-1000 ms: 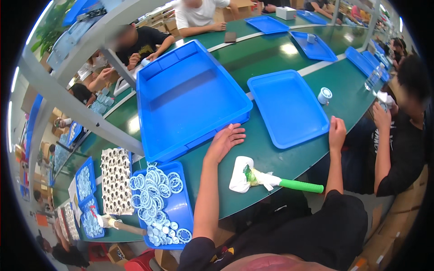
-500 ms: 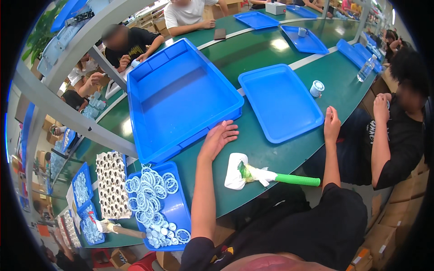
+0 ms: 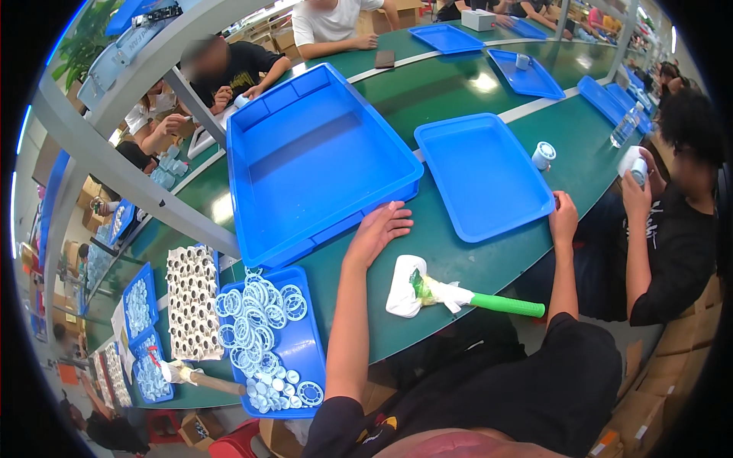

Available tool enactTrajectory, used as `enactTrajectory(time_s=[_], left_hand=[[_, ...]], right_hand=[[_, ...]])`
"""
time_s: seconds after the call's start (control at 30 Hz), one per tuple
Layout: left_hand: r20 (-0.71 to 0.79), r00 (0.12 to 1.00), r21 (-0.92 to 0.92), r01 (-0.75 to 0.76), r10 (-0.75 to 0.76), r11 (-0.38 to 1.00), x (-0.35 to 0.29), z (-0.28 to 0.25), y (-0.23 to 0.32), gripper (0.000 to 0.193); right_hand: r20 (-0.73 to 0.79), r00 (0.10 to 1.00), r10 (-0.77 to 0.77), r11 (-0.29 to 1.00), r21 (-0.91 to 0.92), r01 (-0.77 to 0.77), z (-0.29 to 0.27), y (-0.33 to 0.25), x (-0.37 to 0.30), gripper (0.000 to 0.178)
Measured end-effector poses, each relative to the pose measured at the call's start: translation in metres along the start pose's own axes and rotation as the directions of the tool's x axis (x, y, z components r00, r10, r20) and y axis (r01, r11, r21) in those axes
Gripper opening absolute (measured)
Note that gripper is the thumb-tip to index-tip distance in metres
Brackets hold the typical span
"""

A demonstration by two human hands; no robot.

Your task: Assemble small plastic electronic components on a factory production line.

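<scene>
My left hand (image 3: 385, 229) lies open on the green table, fingers spread, against the near side of a large deep blue bin (image 3: 321, 164). At the near right corner of a shallow blue tray (image 3: 485, 179), my right hand (image 3: 563, 219) has its fingers curled at the rim. The tray holds nothing. Between my forearms lies a mallet (image 3: 427, 290) with a green handle and a head wrapped in white cloth. Just past the tray's right edge stands a small light-blue and white cylindrical part (image 3: 544, 156).
Left of my forearm, a blue tray (image 3: 305, 355) holds light-blue rings and caps. Beside it are an egg-carton-like tray (image 3: 192, 305) and a wooden-handled, cloth-wrapped mallet (image 3: 214, 381). A grey metal post (image 3: 164, 202) slants across the left. A co-worker (image 3: 649, 252) sits at the right; a bottle (image 3: 624, 126) stands nearby.
My right hand has come down to the shallow tray's corner, its fingers curling. My left hand stays by the bin. The co-worker at the right now shows a cylindrical part and something white in hand.
</scene>
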State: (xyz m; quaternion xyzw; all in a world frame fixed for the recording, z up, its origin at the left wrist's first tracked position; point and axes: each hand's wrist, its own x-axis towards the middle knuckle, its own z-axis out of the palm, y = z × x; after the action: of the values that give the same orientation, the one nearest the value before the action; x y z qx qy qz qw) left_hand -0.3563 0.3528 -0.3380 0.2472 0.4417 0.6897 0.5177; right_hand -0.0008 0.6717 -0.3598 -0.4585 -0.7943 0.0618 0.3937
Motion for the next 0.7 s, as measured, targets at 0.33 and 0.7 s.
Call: enactTrajectory(time_s=[0.33,0.7], left_hand=[[0.0,1.0,-0.019,0.01,-0.01,1.0,0.0,0.0,-0.001,0.052],[0.005,1.0,-0.008,0.007,-0.007,1.0,0.001,0.002,0.0,0.053]], right_hand=[[0.008,1.0,0.02,1.0,0.004,-0.02,0.001,0.002,0.0,0.018],[0.062,0.992,-0.109,0.993,-0.047,0.112,0.006,0.017,0.0,0.029]])
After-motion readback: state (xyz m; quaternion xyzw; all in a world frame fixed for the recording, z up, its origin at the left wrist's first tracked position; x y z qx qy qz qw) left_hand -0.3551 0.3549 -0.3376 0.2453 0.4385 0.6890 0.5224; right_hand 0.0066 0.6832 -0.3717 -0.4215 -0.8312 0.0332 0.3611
